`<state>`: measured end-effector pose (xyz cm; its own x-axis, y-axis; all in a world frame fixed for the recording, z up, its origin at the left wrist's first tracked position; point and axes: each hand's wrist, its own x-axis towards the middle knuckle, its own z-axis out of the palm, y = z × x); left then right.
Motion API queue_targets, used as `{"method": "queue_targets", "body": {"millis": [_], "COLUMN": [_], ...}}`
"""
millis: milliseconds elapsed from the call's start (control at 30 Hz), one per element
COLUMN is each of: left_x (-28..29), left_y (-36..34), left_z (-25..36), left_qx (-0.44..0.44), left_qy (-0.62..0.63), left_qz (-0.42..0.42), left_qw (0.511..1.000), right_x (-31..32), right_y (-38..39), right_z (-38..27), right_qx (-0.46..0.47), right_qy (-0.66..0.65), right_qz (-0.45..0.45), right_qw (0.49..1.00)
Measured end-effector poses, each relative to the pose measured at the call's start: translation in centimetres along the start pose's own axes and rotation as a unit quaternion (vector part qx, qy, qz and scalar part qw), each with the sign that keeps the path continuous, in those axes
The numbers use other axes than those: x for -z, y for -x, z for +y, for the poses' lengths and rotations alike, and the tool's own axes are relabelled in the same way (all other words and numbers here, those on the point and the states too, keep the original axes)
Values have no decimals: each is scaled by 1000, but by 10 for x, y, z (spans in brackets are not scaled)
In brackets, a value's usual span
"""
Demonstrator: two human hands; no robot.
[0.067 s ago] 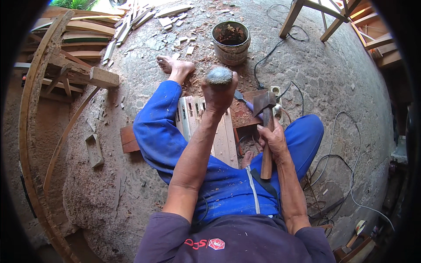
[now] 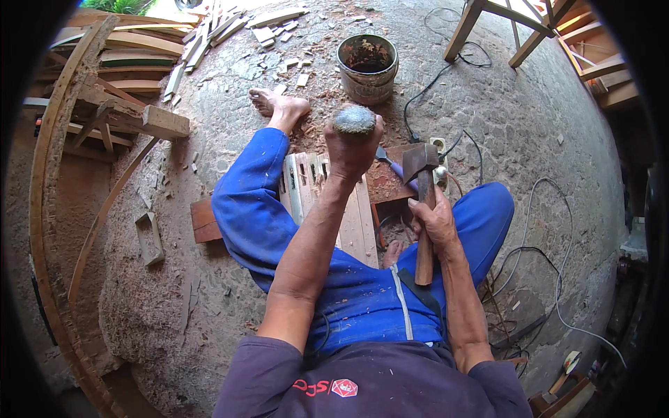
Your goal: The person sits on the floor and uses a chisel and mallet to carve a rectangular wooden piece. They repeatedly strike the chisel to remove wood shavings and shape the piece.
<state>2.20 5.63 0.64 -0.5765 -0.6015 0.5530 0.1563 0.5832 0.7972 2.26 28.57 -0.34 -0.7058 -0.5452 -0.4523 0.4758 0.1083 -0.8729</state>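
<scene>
Hammer (image 2: 426, 185), the only one in view, stands over the person's right thigh, its head at the far end and its handle end near the lap. One right hand (image 2: 436, 221) grips it, fingers wrapped around the wooden handle. Well to the left, one small wooden trough (image 2: 149, 239) lies on the floor. Between the two blue-trousered legs lie at least three pale wooden strips (image 2: 357, 226), the left ones slotted. Over their far part one left hand (image 2: 348, 155) is closed around a tool with a rounded grey end (image 2: 354, 120); the rest of it is hidden. Just right of that hand, one purple-handled blade (image 2: 396, 168) rests on brown wood (image 2: 383, 182). Farther off stand one bucket (image 2: 369, 89) and, to the far right, one wooden frame (image 2: 464, 31) showing two thick legs. Many offcuts (image 2: 277, 17) lie far left, too jumbled to count.
</scene>
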Motion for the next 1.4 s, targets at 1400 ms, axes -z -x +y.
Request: {"method": "queue_targets", "body": {"millis": [1400], "left_x": [33], "left_y": [74], "left_z": [36], "left_qx": [-36], "left_qy": [99], "left_qz": [-170], "left_qw": [980], "right_x": [-31], "right_y": [-8], "right_z": [-150], "right_qx": [293], "right_qy": [527], "right_qz": [-140], "right_qw": [786]}}
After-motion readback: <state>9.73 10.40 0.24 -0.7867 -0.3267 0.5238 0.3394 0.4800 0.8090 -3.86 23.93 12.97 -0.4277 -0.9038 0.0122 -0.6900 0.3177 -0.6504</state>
